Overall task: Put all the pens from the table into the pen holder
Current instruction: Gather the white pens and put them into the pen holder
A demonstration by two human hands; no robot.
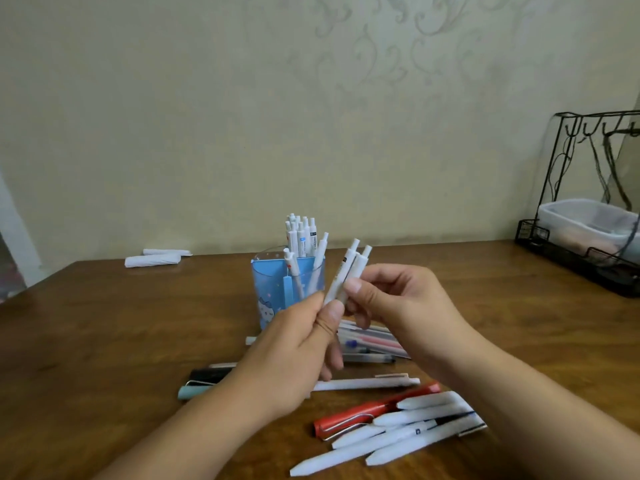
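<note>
A blue translucent pen holder (268, 289) with a cartoon cat stands at the middle of the wooden table (104, 323), with several white pens (300, 233) upright in it. Just in front of it, my left hand (298, 344) and my right hand (394, 299) together pinch two white pens (348, 271), held tilted above the table. Loose pens lie below: a red pen (374, 408), several white pens (412, 433), a long white pen (367, 383), a black pen (207, 374), a teal pen (190, 391) and clear pens (374, 344) behind my hands.
Two white rolled papers (152, 259) lie at the table's far left edge by the wall. A black wire rack (575, 251) holding a clear plastic box (585, 223) stands at the far right.
</note>
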